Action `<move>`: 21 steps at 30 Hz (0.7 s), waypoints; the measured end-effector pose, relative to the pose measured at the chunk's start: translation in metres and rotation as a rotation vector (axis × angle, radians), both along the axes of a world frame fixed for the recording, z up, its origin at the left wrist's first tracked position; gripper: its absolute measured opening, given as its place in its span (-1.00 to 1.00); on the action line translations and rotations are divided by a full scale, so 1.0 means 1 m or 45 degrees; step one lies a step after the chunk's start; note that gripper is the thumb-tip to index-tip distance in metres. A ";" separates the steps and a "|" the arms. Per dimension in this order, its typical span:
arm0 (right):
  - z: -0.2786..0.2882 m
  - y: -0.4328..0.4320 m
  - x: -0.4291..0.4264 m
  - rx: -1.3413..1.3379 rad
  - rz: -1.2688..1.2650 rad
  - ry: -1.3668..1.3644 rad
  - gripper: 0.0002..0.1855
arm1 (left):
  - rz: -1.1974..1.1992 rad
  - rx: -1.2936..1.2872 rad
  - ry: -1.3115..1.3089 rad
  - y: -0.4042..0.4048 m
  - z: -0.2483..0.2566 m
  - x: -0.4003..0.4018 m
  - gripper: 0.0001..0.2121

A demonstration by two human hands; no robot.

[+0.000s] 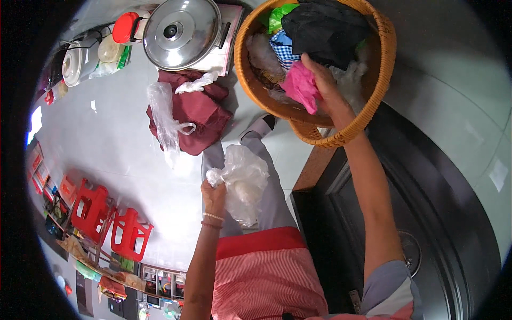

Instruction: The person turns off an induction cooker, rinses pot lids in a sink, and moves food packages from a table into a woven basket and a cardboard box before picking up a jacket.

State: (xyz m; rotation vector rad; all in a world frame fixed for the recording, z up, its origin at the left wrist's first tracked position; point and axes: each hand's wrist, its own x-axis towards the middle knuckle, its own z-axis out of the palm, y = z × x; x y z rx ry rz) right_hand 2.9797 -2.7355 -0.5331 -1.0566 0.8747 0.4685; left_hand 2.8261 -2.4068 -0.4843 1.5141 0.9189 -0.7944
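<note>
My left hand (214,198) grips the gathered neck of a translucent plastic bag (245,184), which hangs over my legs. My right hand (324,86) reaches into a woven wicker basket (384,52) and holds a crumpled pink plastic bag (300,86). Inside the basket lie a black cloth or bag (326,30), a blue checked piece (284,50), a bright green bag (280,17) and several clear bags. On the floor to the left, a clear plastic bag (162,116) and a knotted white bag (197,84) rest on a dark red cloth or bag (204,114).
A large pan with a metal lid (182,32) stands at the top, beside a red-lidded container (126,27). Red plastic stools (90,212) are at the lower left. A dark panelled door (416,200) is on the right. My foot (260,126) is below the basket.
</note>
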 end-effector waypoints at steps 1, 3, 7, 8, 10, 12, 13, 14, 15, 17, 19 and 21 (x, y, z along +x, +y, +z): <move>0.004 -0.003 -0.006 -0.168 0.111 -0.052 -0.70 | 0.032 -0.011 0.009 -0.001 0.003 0.002 -0.82; 0.011 -0.011 -0.017 -0.508 0.332 -0.157 -0.69 | 0.058 -0.028 0.021 0.001 0.002 0.002 -0.82; 0.017 -0.017 -0.032 -0.694 0.514 -0.147 -0.76 | 0.033 -0.029 0.032 0.013 -0.005 -0.004 -0.82; 0.018 -0.015 -0.031 -0.622 0.632 -0.147 -0.76 | 0.027 -0.024 0.036 0.014 -0.005 -0.005 -0.82; 0.024 -0.002 -0.021 -0.479 0.858 -0.144 -0.77 | 0.037 -0.021 0.021 0.013 -0.003 -0.005 -0.82; 0.005 0.020 -0.012 -0.838 1.152 -0.444 -0.71 | -0.001 0.010 0.050 0.012 0.000 -0.005 -0.80; -0.008 0.030 -0.006 -1.025 1.289 -0.597 -0.68 | -0.052 0.029 0.085 0.010 0.002 -0.003 -0.78; -0.025 0.038 -0.001 -1.144 1.236 -0.726 -0.63 | -0.106 0.047 0.118 0.009 0.001 -0.002 -0.74; -0.046 0.044 0.004 -1.263 1.177 -0.854 -0.58 | -0.073 0.012 0.103 0.008 0.000 -0.004 -0.75; -0.062 0.048 0.015 -1.383 1.209 -0.837 -0.50 | 0.000 -0.054 0.076 0.007 -0.006 -0.011 -0.75; -0.066 0.049 0.025 -1.378 1.399 -0.541 -0.43 | 0.087 -0.073 0.041 0.005 -0.008 -0.016 -0.82; -0.075 0.041 0.027 -1.317 1.508 -0.500 -0.52 | 0.137 -0.068 0.044 0.005 -0.007 -0.020 -0.82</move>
